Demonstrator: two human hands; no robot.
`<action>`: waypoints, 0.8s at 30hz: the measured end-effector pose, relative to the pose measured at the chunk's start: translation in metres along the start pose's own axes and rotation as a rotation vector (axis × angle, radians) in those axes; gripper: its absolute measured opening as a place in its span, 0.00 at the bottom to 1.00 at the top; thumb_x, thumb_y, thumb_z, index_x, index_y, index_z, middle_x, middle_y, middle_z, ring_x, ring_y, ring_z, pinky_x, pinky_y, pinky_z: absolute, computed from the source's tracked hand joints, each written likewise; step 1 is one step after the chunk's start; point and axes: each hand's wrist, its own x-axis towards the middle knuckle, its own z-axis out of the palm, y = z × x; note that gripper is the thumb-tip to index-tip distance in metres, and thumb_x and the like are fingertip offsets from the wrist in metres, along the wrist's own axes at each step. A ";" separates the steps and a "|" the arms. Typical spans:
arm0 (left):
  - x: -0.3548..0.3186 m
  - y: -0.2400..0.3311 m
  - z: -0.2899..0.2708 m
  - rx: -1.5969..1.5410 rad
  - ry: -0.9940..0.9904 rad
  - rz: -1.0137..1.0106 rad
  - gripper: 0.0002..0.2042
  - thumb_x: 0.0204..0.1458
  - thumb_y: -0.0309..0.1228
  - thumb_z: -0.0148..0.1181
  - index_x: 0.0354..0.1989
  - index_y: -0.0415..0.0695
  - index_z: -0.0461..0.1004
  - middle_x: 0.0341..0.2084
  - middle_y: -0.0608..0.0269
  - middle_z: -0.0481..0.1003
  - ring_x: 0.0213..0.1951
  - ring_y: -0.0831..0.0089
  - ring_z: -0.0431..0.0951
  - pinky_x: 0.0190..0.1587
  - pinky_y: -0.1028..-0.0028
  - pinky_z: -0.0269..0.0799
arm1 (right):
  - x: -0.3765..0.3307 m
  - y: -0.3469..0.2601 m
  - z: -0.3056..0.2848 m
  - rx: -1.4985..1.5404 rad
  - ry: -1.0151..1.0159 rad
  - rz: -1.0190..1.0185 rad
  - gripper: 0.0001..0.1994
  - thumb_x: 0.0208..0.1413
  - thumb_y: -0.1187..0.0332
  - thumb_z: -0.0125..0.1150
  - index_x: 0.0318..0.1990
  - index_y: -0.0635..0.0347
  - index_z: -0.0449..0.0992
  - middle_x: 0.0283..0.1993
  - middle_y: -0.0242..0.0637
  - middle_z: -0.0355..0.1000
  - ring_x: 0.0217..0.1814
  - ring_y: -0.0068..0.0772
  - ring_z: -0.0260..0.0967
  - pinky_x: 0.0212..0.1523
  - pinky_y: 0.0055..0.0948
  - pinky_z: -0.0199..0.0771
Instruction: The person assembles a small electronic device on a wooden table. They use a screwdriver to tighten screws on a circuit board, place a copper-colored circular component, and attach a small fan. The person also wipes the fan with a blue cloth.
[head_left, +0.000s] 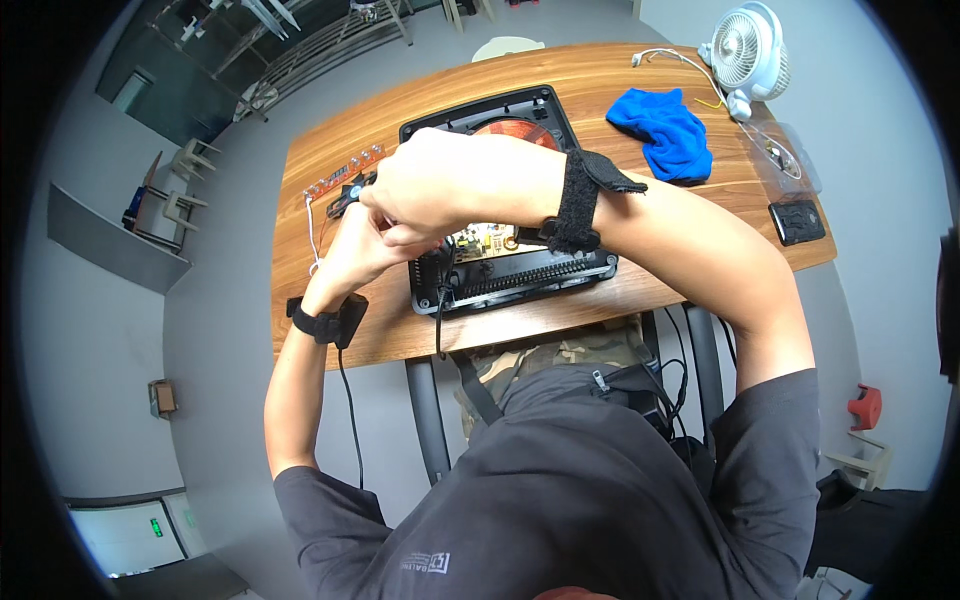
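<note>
An opened black induction cooker base (590, 265) lies on the wooden table, with a copper coil (518, 130) at its far side and a circuit board (485, 242) near its front. My right hand (440, 180) is closed above the base's left side, its fingers curled down against my left hand. Palm turned inward, my left hand (365, 250) meets it just beneath, also closed. Whatever sits between the fingers is hidden. Beside them lies a small dark part with a blue round spot (354, 192). A narrow strip board (343, 172) with a white wire rests left of the base.
A blue cloth (665, 135) lies right of the base. Farther right are a white fan (745, 50), a clear tray (785, 160) with small parts, and a black flat box (797, 222). A black power cord (441, 320) hangs over the table's front edge.
</note>
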 end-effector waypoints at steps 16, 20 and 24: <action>-0.022 -0.071 -0.083 0.661 0.111 -0.257 0.05 0.56 0.26 0.68 0.36 0.37 0.83 0.28 0.63 0.84 0.32 0.78 0.81 0.40 0.75 0.78 | 0.009 0.007 0.005 0.016 -0.054 -0.030 0.17 0.50 0.55 0.72 0.34 0.62 0.83 0.27 0.43 0.80 0.34 0.44 0.83 0.35 0.40 0.83; -0.029 -0.086 -0.070 0.682 0.081 -0.311 0.05 0.54 0.26 0.69 0.37 0.38 0.84 0.28 0.55 0.83 0.32 0.72 0.82 0.39 0.70 0.79 | 0.009 0.009 0.009 0.001 -0.023 -0.037 0.18 0.49 0.54 0.73 0.34 0.62 0.83 0.28 0.44 0.80 0.34 0.44 0.83 0.35 0.40 0.83; -0.033 -0.096 -0.056 0.708 0.100 -0.266 0.08 0.53 0.30 0.71 0.37 0.39 0.85 0.31 0.52 0.83 0.34 0.63 0.84 0.40 0.64 0.80 | 0.011 0.009 0.008 0.034 -0.011 -0.027 0.17 0.49 0.54 0.73 0.34 0.62 0.83 0.28 0.44 0.81 0.34 0.45 0.83 0.35 0.41 0.83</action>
